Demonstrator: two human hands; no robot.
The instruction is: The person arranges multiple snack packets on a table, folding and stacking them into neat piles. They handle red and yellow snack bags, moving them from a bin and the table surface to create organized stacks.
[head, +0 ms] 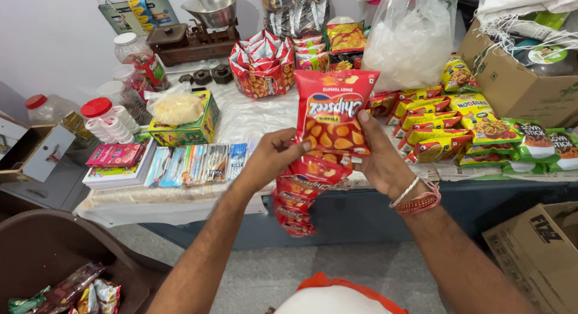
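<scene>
Both hands up over the table edge (180,201), holding a strip of red snack packets (332,112). Left hand (271,160) pinches the top packet's lower left corner, fingers closed. Right hand (379,160) grips its right side, thumb on front, fingers hidden behind. Rest of strip (296,196) dangles below the hands, folded, count unclear. Yellow packets (433,124) lie just right of the right hand; a cardboard box (530,254) is cut off at lower right.

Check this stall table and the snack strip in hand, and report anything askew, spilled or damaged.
Nothing spilled or torn. The red snack strip, held between the left hand and right hand, has its top packet upside down. The yellow packets on the table lie in a loose, overlapping heap.
</scene>
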